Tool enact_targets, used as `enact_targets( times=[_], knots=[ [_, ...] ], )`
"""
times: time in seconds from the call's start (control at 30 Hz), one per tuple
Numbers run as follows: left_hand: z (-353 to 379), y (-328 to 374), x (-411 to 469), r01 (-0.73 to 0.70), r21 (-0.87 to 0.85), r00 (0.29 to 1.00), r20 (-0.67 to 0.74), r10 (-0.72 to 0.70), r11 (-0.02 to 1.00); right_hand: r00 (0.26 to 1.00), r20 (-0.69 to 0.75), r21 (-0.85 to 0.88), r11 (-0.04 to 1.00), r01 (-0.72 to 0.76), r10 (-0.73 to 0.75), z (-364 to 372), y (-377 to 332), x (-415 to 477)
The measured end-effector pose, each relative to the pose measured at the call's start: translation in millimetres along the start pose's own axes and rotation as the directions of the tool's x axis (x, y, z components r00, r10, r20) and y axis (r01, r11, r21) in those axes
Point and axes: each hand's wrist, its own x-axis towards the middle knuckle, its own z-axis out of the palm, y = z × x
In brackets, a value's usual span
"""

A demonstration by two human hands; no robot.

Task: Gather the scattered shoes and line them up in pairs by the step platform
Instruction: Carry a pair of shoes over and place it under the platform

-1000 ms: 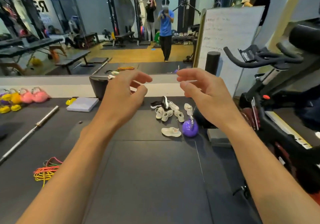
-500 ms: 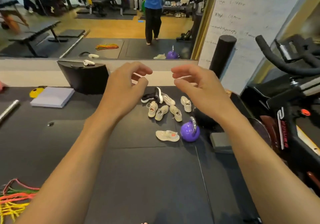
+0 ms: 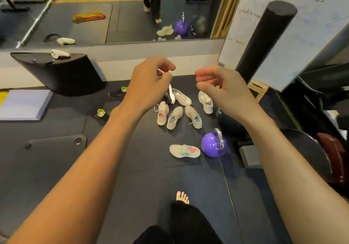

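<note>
Right hand (image 3: 221, 85) loosely curled, empty; left hand (image 3: 149, 81) grip unclear. Look-alike shoes (image 3: 174, 118) beyond the kettlebell (image 3: 212, 145) could get mispaired.

Five pale beige lace-up sneakers (image 3: 174, 118) lie scattered at odd angles mid-floor. A sixth pale sneaker (image 3: 184, 150) lies alone, nearer. Behind them a black white-soled shoe (image 3: 170, 96) stands on edge. Far left, another pale shoe (image 3: 60, 54) rests atop the black wedge-shaped step platform (image 3: 62, 71).
</note>
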Motion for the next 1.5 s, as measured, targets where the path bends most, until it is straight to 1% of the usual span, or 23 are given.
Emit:
enact_targets(
  times=[0.2,0.33,0.43,0.53,0.63,0.77,0.93,1.03,1.13,1.27,1.43,1.5],
  knots=[
    [54,-88,105,0.097,0.007,0.992,0.082,-0.097,0.995,0.99,0.061,-0.043,0.991,-0.128,0.13,55,65,120],
    [108,-153,146,0.162,-0.041,0.979,0.129,-0.155,0.986,0.974,0.053,-0.051,0.975,-0.218,0.221,98,126,166],
    [159,-199,157,0.186,-0.076,0.97,0.173,-0.171,0.98,0.955,0.043,-0.009,0.956,-0.294,0.294,132,184,184],
    [213,-243,153,0.244,-0.095,0.951,0.217,-0.219,0.965,0.925,0.045,0.033,0.925,-0.378,0.376,168,250,194],
    [265,-290,146,0.308,-0.097,0.936,0.211,-0.283,0.947,0.901,0.05,0.039,0.9,-0.433,0.431,201,317,201],
    [330,-350,153,0.375,-0.014,0.903,0.232,-0.361,0.927,0.881,0.021,0.042,0.88,-0.473,0.472,233,395,221],
    [410,-401,177,0.416,0.052,0.874,0.253,-0.415,0.908,0.866,0.029,0.024,0.866,-0.5,0.499,259,479,251],
    [453,-433,188,0.461,0.086,0.848,0.25,-0.467,0.883,0.856,0.071,-0.014,0.859,-0.512,0.512,270,526,263],
    [490,-464,195,0.489,0.128,0.822,0.265,-0.505,0.863,0.833,0.052,-0.082,0.834,-0.546,0.551,277,574,270],
    [534,-505,201,0.496,0.182,0.793,0.301,-0.529,0.849,0.771,0.044,-0.135,0.769,-0.625,0.635,300,631,281],
    [586,-558,211,0.437,0.268,0.783,0.355,-0.51,0.858,0.744,0.067,-0.195,0.74,-0.644,0.665,350,694,306],
    [605,-581,211,0.451,0.325,0.739,0.386,-0.552,0.831,0.727,0.061,-0.265,0.713,-0.649,0.684,370,719,316]
  ],
)
